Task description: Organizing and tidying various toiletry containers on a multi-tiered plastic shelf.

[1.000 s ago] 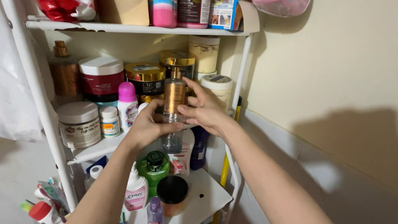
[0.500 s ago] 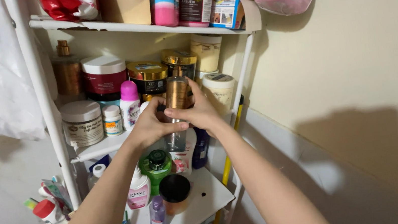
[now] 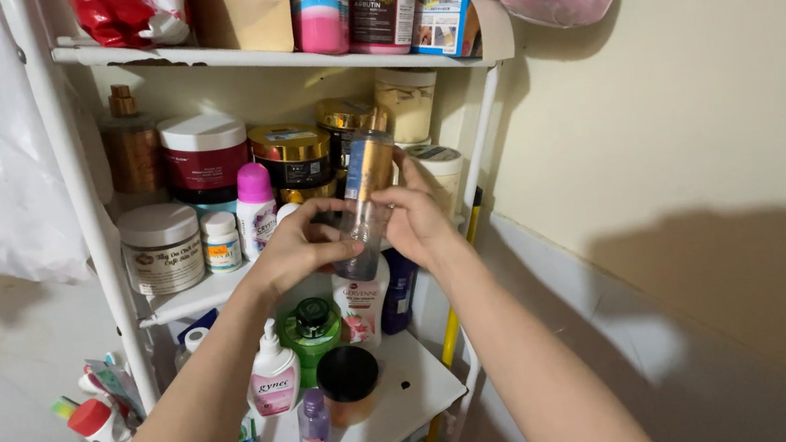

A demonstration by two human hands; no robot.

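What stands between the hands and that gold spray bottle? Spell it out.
Nothing visible does. The left hand and right hand both already grip the gold spray bottle, which is tilted in front of the middle shelf, with jars behind it.

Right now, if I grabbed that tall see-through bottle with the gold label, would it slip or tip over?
The bottle looks smooth and glossy, so it may feel slippery; both the left hand and right hand hold it. It is tall and narrow, so it would probably tip easily if stood down. Its clear lower part looks nearly empty, so it is likely light.
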